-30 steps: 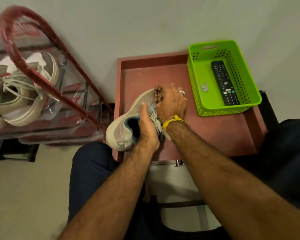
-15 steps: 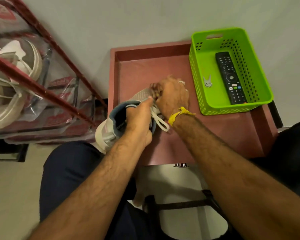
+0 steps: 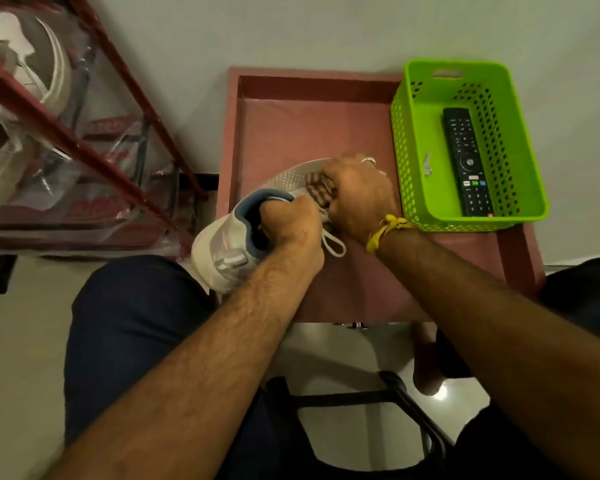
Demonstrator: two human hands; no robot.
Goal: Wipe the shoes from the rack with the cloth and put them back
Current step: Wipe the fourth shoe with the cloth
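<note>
- Shoe rack [image 3: 84,147], far left: dark red metal frame w/ clear plastic cover; white laced shoes [image 3: 18,109] sit inside on an upper shelf.
- Reddish-brown table [image 3: 326,126] w/ raised rim, centre, against a pale wall.
- Green perforated basket [image 3: 409,140] on the table's right side; holds a black remote [image 3: 466,161] and a small pale key-like item, too small to tell.
- Grey-white sneaker [image 3: 229,244] w/ blue lining, on the table's left-front edge, heel overhanging toward the person's knee, toe pointing to the wall.
- Left hand [image 3: 290,223]: fingers curled into the sneaker's opening, gripping the collar.
- Right hand [image 3: 357,195]: closed round a bunched brown-and-white cloth [image 3: 321,192], pressed to the shoe's upper near the laces; yellow thread at the wrist, ring on a finger.
</note>
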